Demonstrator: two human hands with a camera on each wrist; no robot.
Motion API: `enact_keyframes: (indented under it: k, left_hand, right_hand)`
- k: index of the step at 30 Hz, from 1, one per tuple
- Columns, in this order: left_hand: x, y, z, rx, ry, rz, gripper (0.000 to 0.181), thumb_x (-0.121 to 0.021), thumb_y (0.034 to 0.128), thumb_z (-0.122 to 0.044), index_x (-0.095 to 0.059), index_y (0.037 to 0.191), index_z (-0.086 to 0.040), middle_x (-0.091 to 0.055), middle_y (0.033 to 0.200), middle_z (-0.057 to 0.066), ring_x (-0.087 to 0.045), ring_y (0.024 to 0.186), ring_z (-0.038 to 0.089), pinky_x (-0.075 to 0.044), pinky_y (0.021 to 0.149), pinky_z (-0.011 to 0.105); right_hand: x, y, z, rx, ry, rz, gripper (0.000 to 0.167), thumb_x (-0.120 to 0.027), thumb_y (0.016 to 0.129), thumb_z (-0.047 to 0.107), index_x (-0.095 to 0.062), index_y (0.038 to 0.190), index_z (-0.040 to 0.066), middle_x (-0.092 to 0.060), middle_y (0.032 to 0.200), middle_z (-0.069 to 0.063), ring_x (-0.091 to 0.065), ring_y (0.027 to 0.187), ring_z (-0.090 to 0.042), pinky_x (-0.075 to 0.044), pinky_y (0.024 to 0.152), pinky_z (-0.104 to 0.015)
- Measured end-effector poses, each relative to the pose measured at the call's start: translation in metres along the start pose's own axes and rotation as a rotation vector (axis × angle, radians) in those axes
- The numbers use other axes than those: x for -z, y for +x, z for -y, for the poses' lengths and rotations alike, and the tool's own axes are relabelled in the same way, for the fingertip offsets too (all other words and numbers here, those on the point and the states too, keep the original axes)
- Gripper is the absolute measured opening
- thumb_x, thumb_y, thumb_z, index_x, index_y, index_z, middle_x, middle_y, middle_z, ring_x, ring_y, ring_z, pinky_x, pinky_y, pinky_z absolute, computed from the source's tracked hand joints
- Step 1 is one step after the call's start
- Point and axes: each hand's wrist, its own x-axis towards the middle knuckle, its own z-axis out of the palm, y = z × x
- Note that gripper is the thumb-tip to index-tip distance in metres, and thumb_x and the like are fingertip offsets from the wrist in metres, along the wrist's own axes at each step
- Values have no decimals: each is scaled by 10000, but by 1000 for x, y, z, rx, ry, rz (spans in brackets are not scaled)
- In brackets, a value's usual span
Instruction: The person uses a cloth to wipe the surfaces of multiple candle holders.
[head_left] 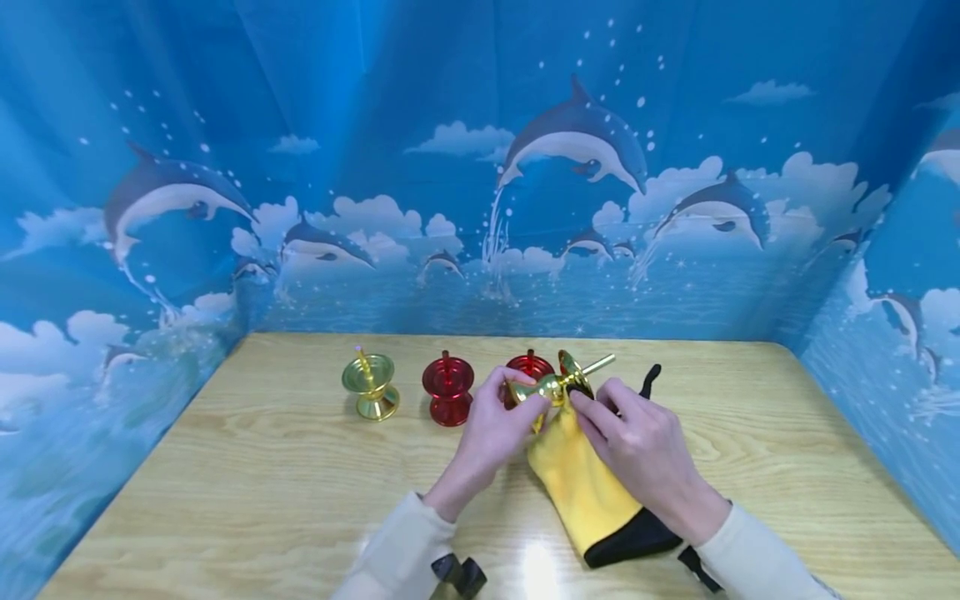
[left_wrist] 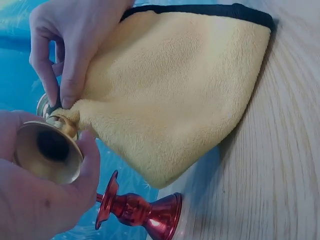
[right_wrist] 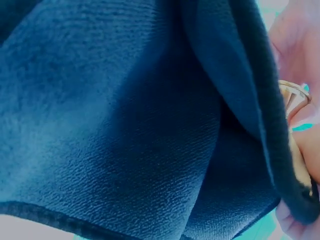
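Observation:
My left hand (head_left: 501,425) grips a gold metal holder (head_left: 551,387) by its base, tilted sideways with its dish and thin spike toward the right. In the left wrist view the hollow underside of the gold holder (left_wrist: 49,152) faces the camera between the left thumb and fingers. With thumb and fingers my right hand (head_left: 637,437) pinches a corner of a yellow cloth (head_left: 581,479) with dark edging against the stem below the dish. The cloth hangs down from there. In the right wrist view its dark side (right_wrist: 125,125) hides most of the right hand.
A gold holder (head_left: 377,404) and a red holder (head_left: 450,407) stand upright at the back left of the wooden table (head_left: 262,500). Another red holder (head_left: 531,363) is partly behind my left hand. A blue dolphin-print curtain (head_left: 420,100) surrounds the table.

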Motion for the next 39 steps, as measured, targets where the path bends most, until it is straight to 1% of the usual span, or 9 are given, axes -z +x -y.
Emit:
enact_keyframes:
  k: [7,9,12,15,18,23,26,32,39]
  left_hand:
    - [-2,2,0,132,-337,129,288,-669,895,-68,-527,1143,-24,-659,986,119,-705,722,149,-640,760,351]
    - [-1,2,0,156,-378,162,279,-668,899,-81,-527,1135,-32,-657,961,110,-706,706,140,-639,755,335]
    - [0,3,0,188,-410,193,264,-671,906,-88,-534,1126,-41,-669,950,111,-706,707,138,-638,744,322]
    - [3,2,-1,166,-352,221,265,-685,934,-98,-534,1148,-52,-655,993,104,-716,764,158,-639,757,338]
    - [7,1,-3,41,-137,251,358,-737,931,-164,-526,1215,-118,-634,1070,90,-708,839,162,-635,758,340]
    - [13,-2,-3,-325,324,214,512,-773,901,-304,-477,1302,-188,-649,1081,42,-659,771,118,-579,637,270]
    - [11,-2,-1,-424,399,186,475,-744,917,-279,-469,1288,-167,-658,993,31,-621,672,92,-558,561,249]
    - [4,-5,1,-256,276,126,384,-705,956,-309,-480,1243,-191,-648,852,43,-597,648,113,-532,559,268]
    - [-5,-2,-3,8,-121,152,314,-621,1020,-247,-468,1256,-109,-640,986,108,-679,697,209,-570,610,276]
  right_hand:
    - [3,-1,-6,-41,23,-1,202,-647,973,205,-797,973,70,-683,934,-126,-600,536,-158,-450,423,-217]
    - [4,0,-7,-41,30,10,132,-755,864,126,-793,977,71,-715,957,-138,-662,587,-196,-521,472,-261]
    - [5,0,-10,-52,65,25,287,-868,693,12,-791,964,65,-749,948,-130,-740,725,-250,-600,591,-336]
    - [6,1,-12,-71,120,21,349,-894,623,-43,-790,941,59,-771,930,-116,-760,786,-248,-617,671,-335]
    - [8,3,-15,-101,189,13,349,-872,627,-77,-784,937,55,-779,921,-93,-759,786,-221,-610,710,-264]
    - [10,6,-18,-155,249,7,350,-847,650,-111,-777,947,60,-780,917,-60,-752,785,-198,-594,742,-202]
    - [9,6,-17,-172,226,13,349,-855,655,-109,-782,944,72,-772,913,-48,-747,778,-182,-595,720,-210]
    - [6,8,-14,-156,147,0,346,-886,650,-68,-791,940,94,-701,962,-82,-644,638,-115,-539,572,-191]
    - [6,7,-12,-114,47,-7,292,-875,682,-16,-789,948,66,-634,850,-87,-617,607,-143,-527,508,-272]
